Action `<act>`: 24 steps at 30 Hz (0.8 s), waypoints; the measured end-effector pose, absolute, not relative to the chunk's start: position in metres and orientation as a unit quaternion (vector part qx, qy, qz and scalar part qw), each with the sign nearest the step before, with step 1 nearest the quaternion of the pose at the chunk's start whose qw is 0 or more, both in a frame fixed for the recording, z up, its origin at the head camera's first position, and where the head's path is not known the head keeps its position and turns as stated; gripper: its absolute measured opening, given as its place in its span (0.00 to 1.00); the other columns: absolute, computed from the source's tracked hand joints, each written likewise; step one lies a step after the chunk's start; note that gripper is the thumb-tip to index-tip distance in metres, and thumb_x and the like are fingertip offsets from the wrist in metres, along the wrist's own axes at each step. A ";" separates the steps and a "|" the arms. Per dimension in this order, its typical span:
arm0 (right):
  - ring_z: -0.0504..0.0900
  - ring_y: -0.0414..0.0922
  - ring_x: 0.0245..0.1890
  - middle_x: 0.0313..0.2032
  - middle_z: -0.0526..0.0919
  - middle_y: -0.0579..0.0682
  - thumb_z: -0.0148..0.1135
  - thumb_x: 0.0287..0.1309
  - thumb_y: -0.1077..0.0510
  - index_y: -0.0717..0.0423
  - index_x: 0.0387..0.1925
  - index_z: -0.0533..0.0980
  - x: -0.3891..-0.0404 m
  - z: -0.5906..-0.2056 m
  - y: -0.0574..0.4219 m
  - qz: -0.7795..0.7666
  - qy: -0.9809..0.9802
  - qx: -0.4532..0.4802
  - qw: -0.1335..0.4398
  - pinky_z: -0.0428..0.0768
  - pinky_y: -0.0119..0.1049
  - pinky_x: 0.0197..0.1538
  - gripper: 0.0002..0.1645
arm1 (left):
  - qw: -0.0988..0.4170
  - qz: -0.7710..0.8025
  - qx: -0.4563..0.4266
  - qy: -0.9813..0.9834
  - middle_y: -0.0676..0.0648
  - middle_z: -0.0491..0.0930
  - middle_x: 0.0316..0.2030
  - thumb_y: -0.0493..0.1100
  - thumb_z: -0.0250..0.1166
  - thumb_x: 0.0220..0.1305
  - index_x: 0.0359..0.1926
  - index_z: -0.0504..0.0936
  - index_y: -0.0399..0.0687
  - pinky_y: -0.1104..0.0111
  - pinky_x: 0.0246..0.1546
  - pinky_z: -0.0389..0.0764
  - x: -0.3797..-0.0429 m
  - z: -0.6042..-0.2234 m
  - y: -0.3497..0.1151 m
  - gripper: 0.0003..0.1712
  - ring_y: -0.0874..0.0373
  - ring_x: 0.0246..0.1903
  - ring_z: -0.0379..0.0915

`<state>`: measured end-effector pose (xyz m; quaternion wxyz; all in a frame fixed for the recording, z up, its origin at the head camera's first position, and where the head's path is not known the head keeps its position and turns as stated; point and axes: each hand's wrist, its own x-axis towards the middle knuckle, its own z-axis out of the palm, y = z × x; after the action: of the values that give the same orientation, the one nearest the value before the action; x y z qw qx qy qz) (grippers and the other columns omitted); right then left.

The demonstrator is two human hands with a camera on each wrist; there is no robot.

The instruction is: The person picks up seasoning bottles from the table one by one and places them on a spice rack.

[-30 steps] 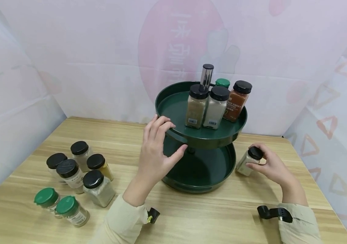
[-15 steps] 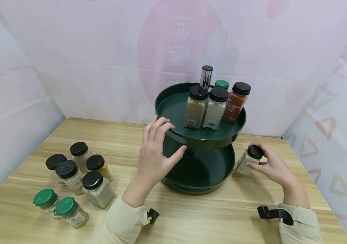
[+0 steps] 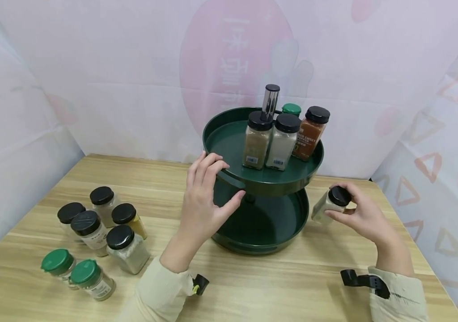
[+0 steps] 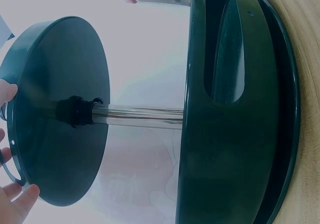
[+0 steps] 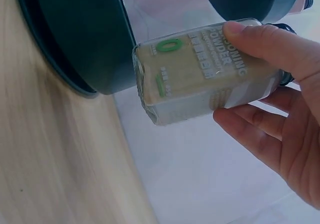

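Observation:
A two-tier dark green turntable stands on the table. My left hand grips the near left rim of its upper tier, fingers over the edge and thumb lower down beside the handle slot. To the right of the turntable, my right hand holds a square glass spice jar by its upper part, thumb on one side and fingers on the other. Pale powder fills this jar, its label reads "seasoning powder", and its black lid tilts toward the hand. In the right wrist view its base faces the lower tier's wall.
On the upper tier stand a tan jar, a white jar, a red pepper jar and a green-lidded jar behind, around a metal post. Several black-lidded and green-lidded jars stand on the left of the table.
My right hand has raised the spice jar slightly and tipped its lid a little to the right. My left hand keeps its place on the upper rim.

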<state>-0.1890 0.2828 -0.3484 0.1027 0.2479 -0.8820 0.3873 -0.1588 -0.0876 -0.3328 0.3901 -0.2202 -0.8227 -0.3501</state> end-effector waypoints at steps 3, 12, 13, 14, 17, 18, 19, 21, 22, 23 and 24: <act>0.75 0.29 0.42 0.47 0.73 0.37 0.73 0.48 0.73 0.62 0.56 0.70 -0.187 -0.345 0.281 0.389 -0.880 0.253 0.104 0.84 0.26 0.33 0.34 | 0.388 -0.350 -0.219 -0.824 0.42 0.69 0.64 0.49 0.73 0.56 0.58 0.71 0.44 0.50 0.74 0.60 -0.159 -0.333 -0.087 0.32 0.42 0.72 0.54; 0.74 0.31 0.41 0.45 0.73 0.38 0.73 0.46 0.74 0.64 0.55 0.71 -0.182 -0.335 0.276 0.392 -0.876 0.259 0.114 0.85 0.25 0.35 0.33 | 0.389 -0.354 -0.216 -0.823 0.41 0.69 0.64 0.49 0.73 0.57 0.58 0.71 0.45 0.50 0.73 0.62 -0.158 -0.331 -0.088 0.32 0.44 0.72 0.54; 0.74 0.31 0.41 0.45 0.73 0.37 0.74 0.46 0.74 0.63 0.55 0.71 -0.181 -0.334 0.276 0.388 -0.877 0.258 0.116 0.84 0.24 0.35 0.33 | 0.390 -0.354 -0.217 -0.822 0.41 0.69 0.64 0.49 0.73 0.57 0.58 0.72 0.45 0.50 0.73 0.62 -0.158 -0.331 -0.088 0.32 0.44 0.72 0.54; 0.74 0.31 0.41 0.45 0.73 0.37 0.74 0.45 0.74 0.63 0.55 0.71 -0.180 -0.333 0.276 0.386 -0.877 0.259 0.118 0.84 0.24 0.35 0.34 | 0.391 -0.354 -0.217 -0.822 0.41 0.69 0.64 0.49 0.73 0.57 0.58 0.72 0.45 0.50 0.73 0.62 -0.158 -0.331 -0.088 0.31 0.43 0.72 0.54; 0.74 0.30 0.41 0.45 0.73 0.36 0.74 0.44 0.75 0.62 0.54 0.71 -0.178 -0.330 0.274 0.382 -0.877 0.263 0.124 0.85 0.24 0.34 0.34 | 0.393 -0.354 -0.218 -0.820 0.40 0.70 0.63 0.49 0.73 0.57 0.58 0.72 0.44 0.50 0.73 0.62 -0.158 -0.331 -0.088 0.31 0.43 0.72 0.55; 0.74 0.30 0.41 0.45 0.73 0.35 0.74 0.44 0.75 0.62 0.54 0.72 -0.178 -0.329 0.274 0.380 -0.877 0.265 0.127 0.84 0.24 0.34 0.34 | 0.391 -0.354 -0.218 -0.821 0.40 0.70 0.63 0.49 0.73 0.57 0.58 0.72 0.44 0.51 0.74 0.61 -0.159 -0.332 -0.088 0.31 0.43 0.72 0.55; 0.75 0.29 0.42 0.46 0.73 0.35 0.74 0.44 0.75 0.62 0.54 0.72 -0.177 -0.328 0.273 0.379 -0.877 0.266 0.130 0.84 0.24 0.34 0.34 | 0.392 -0.354 -0.218 -0.821 0.41 0.70 0.63 0.49 0.73 0.57 0.58 0.72 0.44 0.51 0.74 0.61 -0.159 -0.332 -0.088 0.31 0.43 0.72 0.55; 0.74 0.28 0.42 0.46 0.73 0.34 0.75 0.43 0.75 0.62 0.54 0.72 -0.176 -0.326 0.272 0.372 -0.877 0.271 0.139 0.84 0.25 0.33 0.35 | 0.391 -0.354 -0.218 -0.821 0.41 0.70 0.63 0.49 0.73 0.57 0.58 0.72 0.44 0.51 0.74 0.61 -0.159 -0.332 -0.087 0.31 0.43 0.72 0.55; 0.74 0.27 0.43 0.46 0.73 0.33 0.75 0.42 0.75 0.61 0.54 0.73 -0.175 -0.325 0.272 0.368 -0.878 0.271 0.144 0.84 0.25 0.32 0.35 | 0.391 -0.354 -0.218 -0.821 0.41 0.70 0.63 0.49 0.73 0.57 0.58 0.72 0.44 0.51 0.74 0.61 -0.159 -0.332 -0.087 0.31 0.43 0.72 0.55; 0.74 0.27 0.43 0.46 0.73 0.33 0.75 0.42 0.75 0.61 0.54 0.73 -0.174 -0.324 0.271 0.364 -0.878 0.272 0.148 0.84 0.24 0.32 0.35 | 0.391 -0.353 -0.217 -0.822 0.41 0.69 0.63 0.49 0.73 0.57 0.58 0.72 0.44 0.50 0.74 0.61 -0.159 -0.332 -0.087 0.31 0.43 0.72 0.55; 0.75 0.26 0.43 0.46 0.74 0.33 0.76 0.42 0.74 0.60 0.55 0.73 -0.174 -0.324 0.270 0.359 -0.879 0.272 0.154 0.83 0.24 0.32 0.36 | 0.392 -0.353 -0.218 -0.821 0.41 0.69 0.63 0.49 0.73 0.56 0.58 0.72 0.44 0.50 0.74 0.61 -0.159 -0.333 -0.087 0.31 0.43 0.72 0.55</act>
<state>-0.1738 0.2704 -0.3236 0.1544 0.2716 -0.8795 0.3591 -0.1593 -0.0875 -0.3325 0.3919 -0.2179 -0.8211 -0.3533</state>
